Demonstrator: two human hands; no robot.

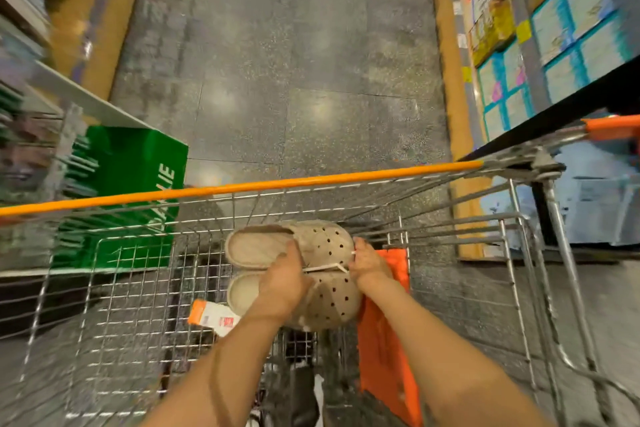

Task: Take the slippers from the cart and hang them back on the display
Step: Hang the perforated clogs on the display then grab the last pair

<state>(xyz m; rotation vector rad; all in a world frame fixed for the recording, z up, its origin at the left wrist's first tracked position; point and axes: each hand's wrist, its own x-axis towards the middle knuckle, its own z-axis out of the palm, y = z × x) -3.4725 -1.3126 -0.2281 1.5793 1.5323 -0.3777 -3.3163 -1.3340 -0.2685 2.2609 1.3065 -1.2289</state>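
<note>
A pair of beige perforated slippers [322,243] lies side by side inside the wire shopping cart [138,274], joined by a white hanger strap [325,267]. My left hand [282,284] grips the pair from above, fingers curled round the middle between the two slippers. At the toe end, my right hand [367,263] pinches the white strap. An orange and white tag [213,317] sticks out from under the nearer slipper.
The cart has an orange front rail [242,187] and an orange flap [384,340] inside at the right. A green box [128,191] stands on the floor at the left. Shelves of boxed goods [561,28] line the right; the grey aisle floor [294,62] stretches ahead.
</note>
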